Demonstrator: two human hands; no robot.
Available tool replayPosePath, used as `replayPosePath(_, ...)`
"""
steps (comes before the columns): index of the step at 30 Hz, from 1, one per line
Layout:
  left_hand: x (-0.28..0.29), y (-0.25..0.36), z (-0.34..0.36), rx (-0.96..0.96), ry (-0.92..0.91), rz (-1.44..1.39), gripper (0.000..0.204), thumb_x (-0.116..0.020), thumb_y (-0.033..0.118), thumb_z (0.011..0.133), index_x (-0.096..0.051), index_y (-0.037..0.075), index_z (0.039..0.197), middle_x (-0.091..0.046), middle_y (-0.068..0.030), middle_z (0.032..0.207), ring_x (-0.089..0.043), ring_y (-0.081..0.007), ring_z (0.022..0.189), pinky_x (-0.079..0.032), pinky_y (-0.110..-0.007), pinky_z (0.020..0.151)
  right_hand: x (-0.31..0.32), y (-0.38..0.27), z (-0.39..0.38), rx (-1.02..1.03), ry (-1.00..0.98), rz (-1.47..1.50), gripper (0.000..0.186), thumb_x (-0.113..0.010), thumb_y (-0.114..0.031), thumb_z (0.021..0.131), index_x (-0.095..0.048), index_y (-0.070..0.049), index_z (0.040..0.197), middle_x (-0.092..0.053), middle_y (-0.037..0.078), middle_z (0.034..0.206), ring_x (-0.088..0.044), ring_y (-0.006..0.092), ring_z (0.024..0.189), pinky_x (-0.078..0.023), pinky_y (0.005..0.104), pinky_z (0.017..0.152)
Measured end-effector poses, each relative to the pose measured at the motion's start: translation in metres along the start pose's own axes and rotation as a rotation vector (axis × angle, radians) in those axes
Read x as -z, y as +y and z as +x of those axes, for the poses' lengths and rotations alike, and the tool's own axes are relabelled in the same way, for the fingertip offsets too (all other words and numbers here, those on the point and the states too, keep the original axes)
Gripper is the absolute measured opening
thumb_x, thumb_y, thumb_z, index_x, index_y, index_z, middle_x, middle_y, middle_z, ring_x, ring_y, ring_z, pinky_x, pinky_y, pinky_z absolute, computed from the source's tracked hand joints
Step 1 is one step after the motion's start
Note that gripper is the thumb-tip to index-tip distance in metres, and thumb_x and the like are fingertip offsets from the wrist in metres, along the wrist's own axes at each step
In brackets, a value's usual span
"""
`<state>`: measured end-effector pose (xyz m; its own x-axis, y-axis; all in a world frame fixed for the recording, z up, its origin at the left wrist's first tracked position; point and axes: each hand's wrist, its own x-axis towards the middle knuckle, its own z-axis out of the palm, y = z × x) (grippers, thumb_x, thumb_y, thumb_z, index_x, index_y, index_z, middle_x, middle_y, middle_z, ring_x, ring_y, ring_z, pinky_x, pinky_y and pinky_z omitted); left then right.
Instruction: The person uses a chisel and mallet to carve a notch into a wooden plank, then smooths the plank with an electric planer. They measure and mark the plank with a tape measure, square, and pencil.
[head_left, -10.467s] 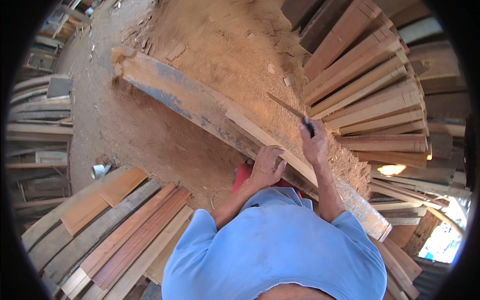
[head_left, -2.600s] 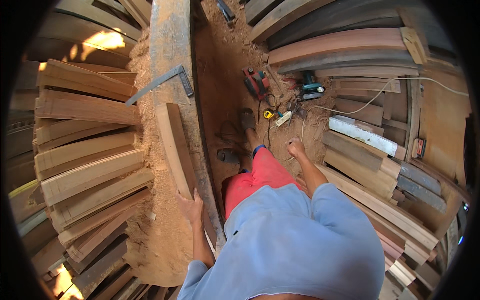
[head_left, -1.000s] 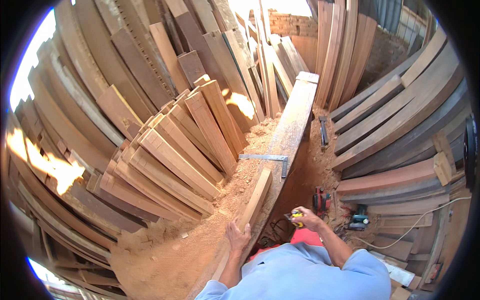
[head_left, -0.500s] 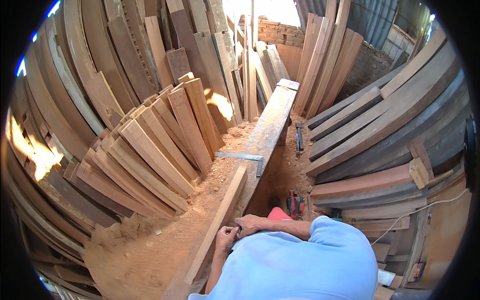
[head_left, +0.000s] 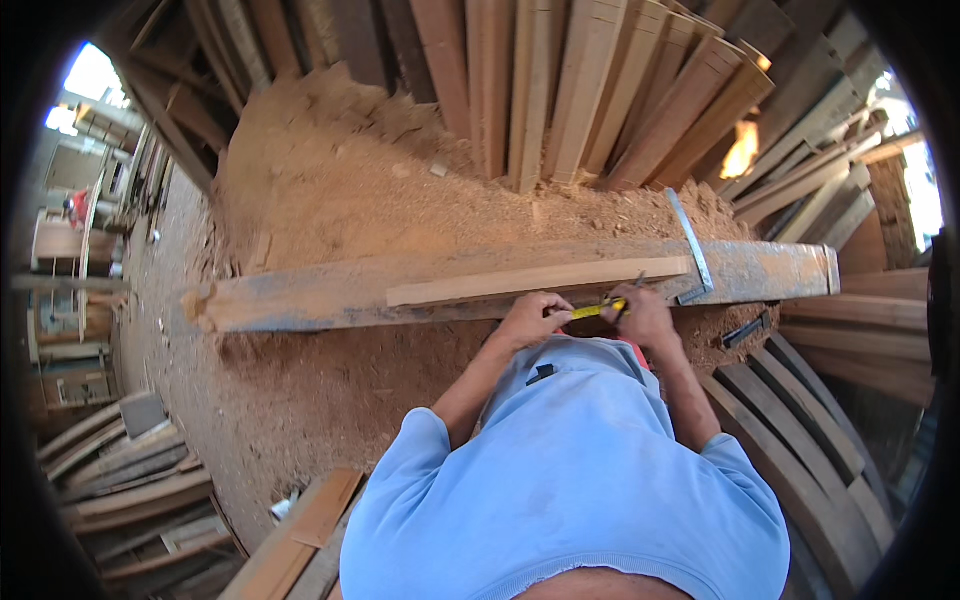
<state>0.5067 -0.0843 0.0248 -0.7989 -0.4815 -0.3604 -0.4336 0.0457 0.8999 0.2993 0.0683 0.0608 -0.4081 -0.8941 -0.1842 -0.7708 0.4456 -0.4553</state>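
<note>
My left hand (head_left: pixel 537 319) is closed in a pinch on the end of a yellow tape measure blade (head_left: pixel 588 311). A short length of blade runs across to my right hand (head_left: pixel 645 318), whose fingers are wrapped round the tape measure's case, mostly hidden by them. A thin dark stick, perhaps a pencil (head_left: pixel 640 278), pokes up from the right fingers. Just beyond both hands a pale squared wooden strip (head_left: pixel 530 281) lies along a long, worn, dusty beam (head_left: pixel 300 298). A metal try square (head_left: pixel 690 240) rests across the beam, right of the strip's end.
Several planks (head_left: pixel 575 95) lean upright beyond a sawdust heap (head_left: pixel 340 150). A dark hand tool (head_left: pixel 746 329) lies on the ground past the beam's near right edge. Stacked boards (head_left: pixel 830 440) stand close on my right, more timber (head_left: pixel 150 490) at the lower left.
My view has swung leftward, so the beam now runs across in front of me. My hands, close together before, have moved apart with the tape blade drawn out between them.
</note>
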Motion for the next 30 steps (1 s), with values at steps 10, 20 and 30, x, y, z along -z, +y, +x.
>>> replayPosePath(10,0.188,-0.051,-0.08,0.258,0.561,0.821,0.018,-0.066,0.021,0.094,-0.073,0.012,0.108,-0.066,-0.0167,0.121,-0.057,-0.0368,0.117,-0.042,-0.052,0.103,0.067,0.096,0.071,-0.17,0.012,-0.146,0.03,-0.076,-0.034,0.081,-0.073,-0.006,0.09,-0.074,0.019,0.086,-0.071,0.0386,0.09,-0.051,0.0485,0.09)
replayPosePath(20,0.068,-0.039,0.026,-0.078,0.435,0.719,0.026,-0.07,0.025,0.09,-0.073,0.019,0.116,-0.067,-0.0058,0.119,-0.057,-0.0318,0.121,-0.036,-0.056,0.106,0.029,0.085,0.098,-0.191,-0.033,-0.225,0.032,-0.076,-0.04,0.08,-0.075,-0.01,0.093,-0.075,0.02,0.092,-0.07,0.0373,0.095,-0.044,0.0466,0.1)
replayPosePath(30,0.068,-0.051,0.035,-0.011,0.423,0.689,0.013,-0.067,0.018,0.089,-0.073,0.018,0.101,-0.07,-0.0065,0.105,-0.062,-0.031,0.108,-0.039,-0.05,0.092,0.025,0.08,0.087,-0.192,-0.004,-0.235,0.03,-0.075,-0.039,0.08,-0.075,-0.011,0.09,-0.075,0.018,0.09,-0.071,0.037,0.092,-0.047,0.0484,0.097)
